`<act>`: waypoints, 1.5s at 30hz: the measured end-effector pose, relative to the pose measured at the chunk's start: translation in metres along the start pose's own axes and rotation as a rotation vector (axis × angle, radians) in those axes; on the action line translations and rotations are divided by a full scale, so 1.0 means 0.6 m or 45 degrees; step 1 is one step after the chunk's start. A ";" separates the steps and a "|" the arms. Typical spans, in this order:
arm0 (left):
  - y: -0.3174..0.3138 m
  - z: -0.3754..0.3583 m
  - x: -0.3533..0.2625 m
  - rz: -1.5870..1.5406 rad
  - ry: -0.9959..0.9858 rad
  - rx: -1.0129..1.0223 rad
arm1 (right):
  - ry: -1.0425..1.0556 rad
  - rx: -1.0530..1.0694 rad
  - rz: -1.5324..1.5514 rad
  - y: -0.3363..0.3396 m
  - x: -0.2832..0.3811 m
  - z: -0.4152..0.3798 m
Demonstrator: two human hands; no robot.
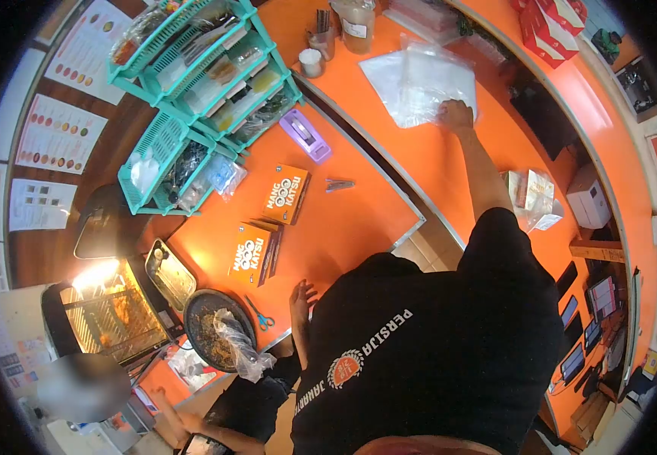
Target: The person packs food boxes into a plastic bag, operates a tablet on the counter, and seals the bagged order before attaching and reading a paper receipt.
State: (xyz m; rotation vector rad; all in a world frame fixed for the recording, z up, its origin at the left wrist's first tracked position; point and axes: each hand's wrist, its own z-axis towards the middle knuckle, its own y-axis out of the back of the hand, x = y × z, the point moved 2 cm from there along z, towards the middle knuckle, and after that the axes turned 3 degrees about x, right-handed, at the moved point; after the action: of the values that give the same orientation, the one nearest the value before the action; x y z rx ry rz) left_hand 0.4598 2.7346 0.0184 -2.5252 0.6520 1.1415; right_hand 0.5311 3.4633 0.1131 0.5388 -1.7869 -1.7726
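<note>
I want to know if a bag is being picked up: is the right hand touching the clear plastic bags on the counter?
Touching. The head view shows the right hand pressed on the edge of the clear plastic bags, fingers overlapping the plastic with no gap.

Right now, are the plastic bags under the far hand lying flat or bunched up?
Flat. The plastic bags lie spread on the orange counter, with the right hand pressing on their near edge.

light: bright and even | glow: strong yellow lamp in the food warmer at near left | edges: round, bent, black corners | blur: smudged patch at near left
</note>
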 end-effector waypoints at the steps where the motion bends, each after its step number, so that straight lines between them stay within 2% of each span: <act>1: -0.012 -0.004 -0.023 0.031 -0.018 -0.091 | -0.005 0.014 0.001 -0.013 -0.012 0.009; 3: -0.030 -0.016 -0.043 0.025 -0.012 -0.104 | 0.170 -0.171 -0.130 -0.026 -0.036 0.018; 5: -0.041 -0.010 -0.041 0.036 0.009 -0.092 | 0.185 -0.197 -0.139 0.019 -0.015 0.008; 7: -0.060 -0.006 -0.038 0.043 0.047 -0.077 | 0.194 -0.421 0.086 0.037 -0.016 0.015; 8: -0.069 -0.006 -0.034 0.048 0.083 -0.059 | 0.113 -0.435 0.165 0.050 -0.019 0.024; 9: -0.075 -0.007 -0.033 0.057 0.098 -0.054 | 0.101 -0.422 0.162 0.054 -0.026 0.027; 11: -0.093 -0.004 -0.035 0.109 0.078 0.053 | 0.133 -0.051 0.636 0.047 -0.052 0.050; 12: -0.101 -0.004 -0.040 0.116 0.084 0.062 | 0.221 0.217 0.548 0.010 -0.076 0.074; 13: -0.107 -0.004 -0.048 0.145 0.073 0.079 | 0.211 0.215 0.547 -0.002 -0.071 0.059; 15: -0.118 0.000 -0.059 0.168 0.055 0.096 | 0.136 0.174 -0.130 -0.021 -0.041 0.029; 17: -0.124 -0.002 -0.056 0.118 0.074 0.064 | 0.078 0.151 -0.040 -0.018 -0.034 0.006; 19: -0.123 0.010 -0.040 0.132 0.062 0.077 | 0.131 -0.222 0.207 -0.028 -0.035 0.000; 20: -0.119 0.013 -0.028 0.168 0.064 0.102 | 0.148 -0.217 0.210 -0.025 -0.032 0.006; 22: -0.113 0.016 -0.011 0.189 0.037 0.142 | 0.062 0.241 0.117 -0.011 -0.031 0.015; 25: -0.122 0.001 -0.013 0.160 0.037 0.161 | -0.057 0.330 0.242 -0.041 -0.057 0.061; 26: -0.124 -0.008 -0.015 0.113 0.071 0.134 | -0.041 0.331 0.238 -0.054 -0.063 0.059; 28: -0.122 -0.009 -0.022 0.160 0.064 0.119 | 0.081 0.134 0.196 -0.056 -0.063 0.059; 33: -0.105 -0.002 0.009 0.110 0.108 0.082 | 0.034 0.167 0.331 -0.020 -0.049 0.026; 35: -0.108 -0.015 0.000 0.159 0.096 0.077 | 0.115 0.003 0.330 -0.028 -0.056 0.025; 36: -0.109 -0.020 -0.004 0.129 0.097 0.047 | 0.156 0.015 0.328 -0.031 -0.057 0.027; 38: -0.091 -0.005 0.037 0.186 0.051 0.091 | 0.321 -0.165 0.145 -0.027 -0.052 0.032; 42: -0.086 -0.012 0.050 0.186 0.076 0.181 | 0.394 -0.267 0.100 -0.050 -0.052 0.070; 43: -0.086 -0.022 0.044 0.223 0.065 0.138 | 0.381 -0.260 0.096 -0.038 -0.042 0.064; 45: -0.101 -0.020 0.041 0.272 0.051 0.154 | 0.113 -0.019 0.150 -0.012 -0.042 0.065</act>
State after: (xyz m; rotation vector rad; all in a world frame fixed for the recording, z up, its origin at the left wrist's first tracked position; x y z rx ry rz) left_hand 0.5128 2.7743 0.0119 -2.4271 0.9901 1.0845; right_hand 0.5245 3.5090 0.1047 0.4882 -1.7082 -1.6552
